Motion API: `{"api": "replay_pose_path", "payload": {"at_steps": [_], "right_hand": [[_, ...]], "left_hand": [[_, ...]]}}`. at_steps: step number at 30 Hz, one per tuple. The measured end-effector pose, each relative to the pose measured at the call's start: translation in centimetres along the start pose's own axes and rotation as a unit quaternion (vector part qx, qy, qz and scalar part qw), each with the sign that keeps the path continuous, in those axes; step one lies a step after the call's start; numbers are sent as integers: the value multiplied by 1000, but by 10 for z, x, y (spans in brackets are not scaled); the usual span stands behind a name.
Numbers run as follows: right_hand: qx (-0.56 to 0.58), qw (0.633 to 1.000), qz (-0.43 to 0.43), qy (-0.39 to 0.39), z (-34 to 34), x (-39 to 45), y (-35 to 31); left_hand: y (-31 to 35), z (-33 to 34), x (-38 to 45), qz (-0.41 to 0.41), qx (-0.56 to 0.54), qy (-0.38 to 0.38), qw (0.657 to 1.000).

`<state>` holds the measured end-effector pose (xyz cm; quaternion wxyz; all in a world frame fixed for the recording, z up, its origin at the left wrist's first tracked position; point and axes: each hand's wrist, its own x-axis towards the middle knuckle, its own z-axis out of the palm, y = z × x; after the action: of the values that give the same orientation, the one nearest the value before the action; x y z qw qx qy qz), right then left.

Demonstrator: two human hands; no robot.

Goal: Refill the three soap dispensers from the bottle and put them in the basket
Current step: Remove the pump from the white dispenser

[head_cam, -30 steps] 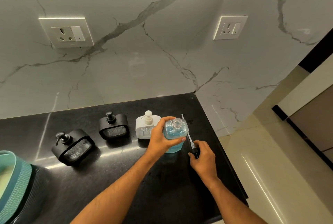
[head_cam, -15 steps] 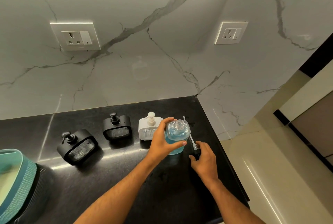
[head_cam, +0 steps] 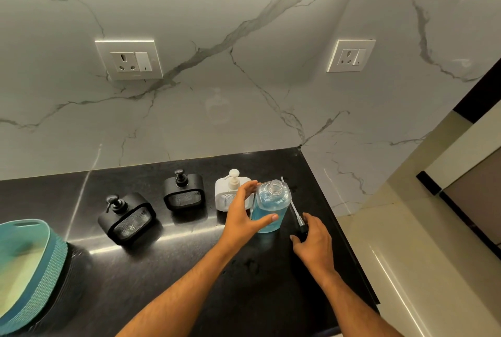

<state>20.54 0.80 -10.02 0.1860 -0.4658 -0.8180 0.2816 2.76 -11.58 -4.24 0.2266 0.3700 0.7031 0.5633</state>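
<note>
A clear bottle of blue soap (head_cam: 269, 205) stands uncapped on the black counter (head_cam: 189, 269). My left hand (head_cam: 244, 214) grips its left side, thumb across the front. The bottle's black pump with its long tube (head_cam: 296, 214) lies on the counter just right of the bottle, and my right hand (head_cam: 314, 241) holds the pump's black head. Three soap dispensers stand in a row to the left: a white one (head_cam: 226, 195) right behind my left hand, a black one (head_cam: 184, 191) in the middle, and a larger-looking black one (head_cam: 126, 217) nearest the teal basket (head_cam: 48, 263).
The basket sits at the counter's far left, partly cut off by the frame edge. A marble wall with two sockets (head_cam: 130, 60) (head_cam: 351, 55) rises behind the counter. The counter ends just right of my right hand, with a drop to the pale floor (head_cam: 420, 269).
My hands keep their hold on the bottle and the pump. The view has tilted upward and shifted, so everything sits lower in frame.
</note>
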Motion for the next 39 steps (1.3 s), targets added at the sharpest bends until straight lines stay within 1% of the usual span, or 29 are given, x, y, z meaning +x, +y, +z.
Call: {"api": "replay_pose_path", "payload": {"at_steps": [12,16,18,20,23,25,26,28,29,32,35,39], "right_hand": [[-10,1000,9,-2,-3,-5,-6],[-9,1000,14,19,-7,-8,-10],[1,998,6,56,-11,-9,-16],[23,992,-21,119,-17,-12,-24],[77,969,-87,220,-30,-20,-49],[113,948,-145,260,-39,-27,-72],[127,939,-176,266,-42,-29,-85],[150,928,-228,255,-46,-32,-112],[159,927,-244,237,-46,-32,-126],[163,939,-260,157,-40,-29,-164],[110,957,-255,78,-26,-17,-193],[35,974,-222,-1,-5,1,-218]], "left_hand": [[3,-11,-11,-2,7,9,1000],[4,-15,-14,5,6,15,1000],[6,-18,-17,11,7,22,1000],[8,-23,-19,22,11,32,999],[14,-35,-21,36,14,55,998],[18,-48,-22,42,9,72,996],[20,-54,-22,46,6,81,996],[23,-67,-21,52,2,100,994],[23,-73,-20,54,3,107,993],[20,-87,-14,44,14,111,993],[15,-94,-6,18,33,93,995],[5,-97,9,-5,67,69,995]]}}
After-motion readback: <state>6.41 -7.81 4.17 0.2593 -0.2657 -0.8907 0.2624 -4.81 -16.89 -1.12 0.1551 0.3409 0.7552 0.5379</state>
